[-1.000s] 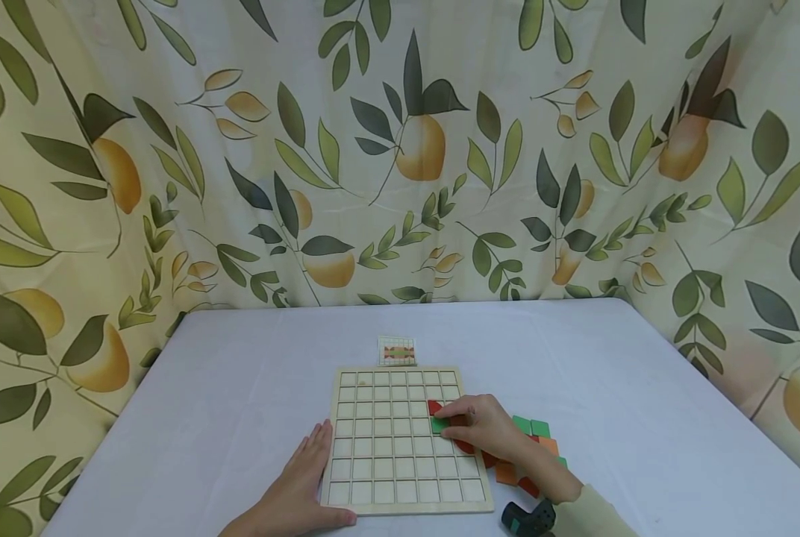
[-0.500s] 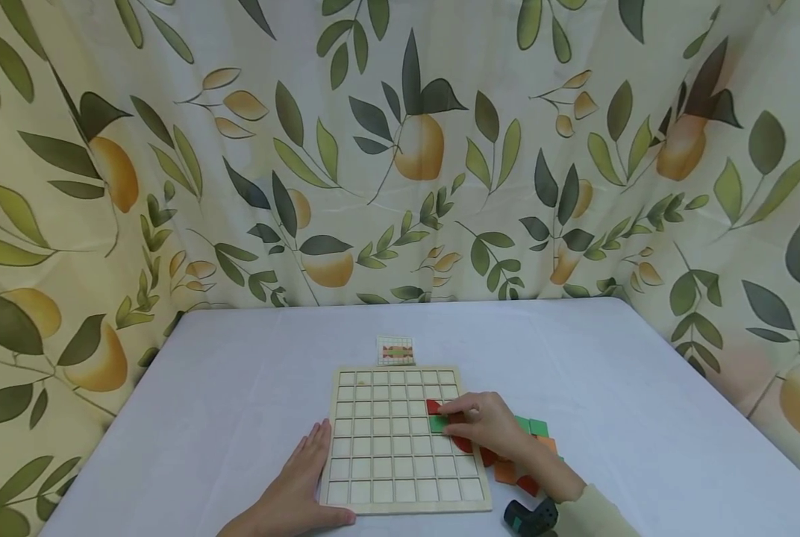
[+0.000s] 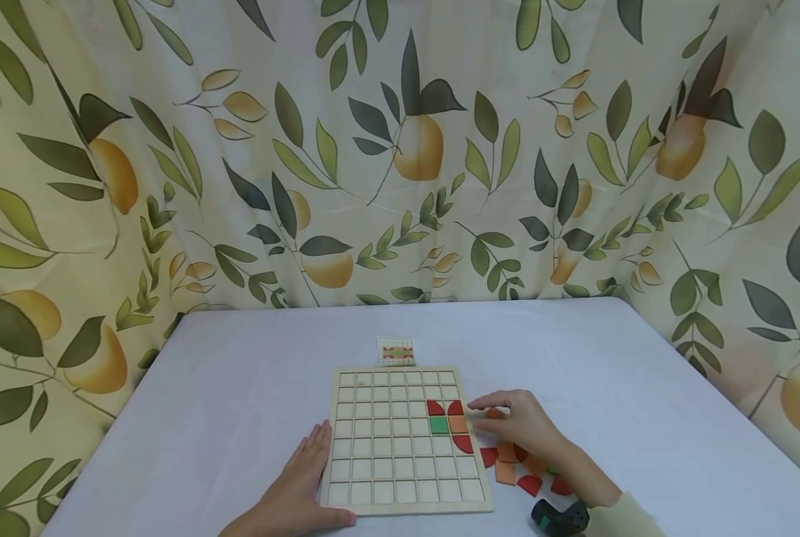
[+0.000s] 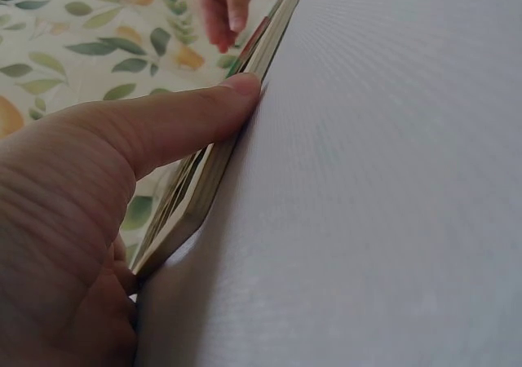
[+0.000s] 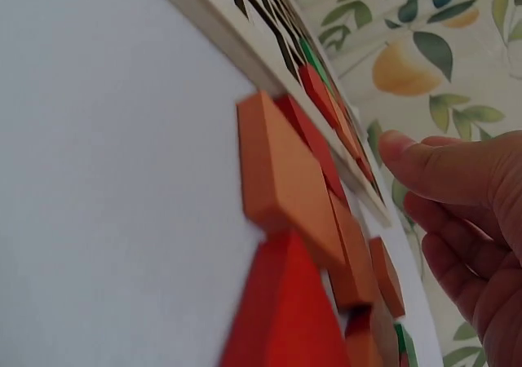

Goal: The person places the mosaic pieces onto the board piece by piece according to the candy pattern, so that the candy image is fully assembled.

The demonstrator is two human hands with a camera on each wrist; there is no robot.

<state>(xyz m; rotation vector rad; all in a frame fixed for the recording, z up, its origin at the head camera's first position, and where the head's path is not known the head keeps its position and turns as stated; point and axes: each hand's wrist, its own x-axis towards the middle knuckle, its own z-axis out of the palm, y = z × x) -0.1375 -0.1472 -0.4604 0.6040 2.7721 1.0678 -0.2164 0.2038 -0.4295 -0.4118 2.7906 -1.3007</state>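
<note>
A wooden grid board (image 3: pixel 403 468) lies on the table. Its right columns bear a green square tile (image 3: pixel 438 425), an orange square tile (image 3: pixel 457 424) and several red rounded-edge tiles (image 3: pixel 463 444). My left hand (image 3: pixel 292 485) rests at the board's near left corner, fingers straight along the left side, thumb (image 4: pixel 188 122) touching the near edge. Just right of the board hovers my right hand (image 3: pixel 524 425), thumb and fingers apart, with nothing seen between them. Below it lie loose orange tiles (image 3: pixel 505 473) and red tiles (image 3: pixel 529 485), partly hidden by the hand and forearm.
Behind the board lies a small pattern card (image 3: pixel 396 351) printed with a coloured grid. A black device (image 3: pixel 560 517) is at the right wrist. White cloth covers the table (image 3: pixel 239 388), and a leaf-and-fruit patterned curtain (image 3: pixel 386 224) hangs behind it.
My right hand has moved right, off the board, uncovering a red rounded-edge tile and the orange square tile in the grid. The left hand stays in place.
</note>
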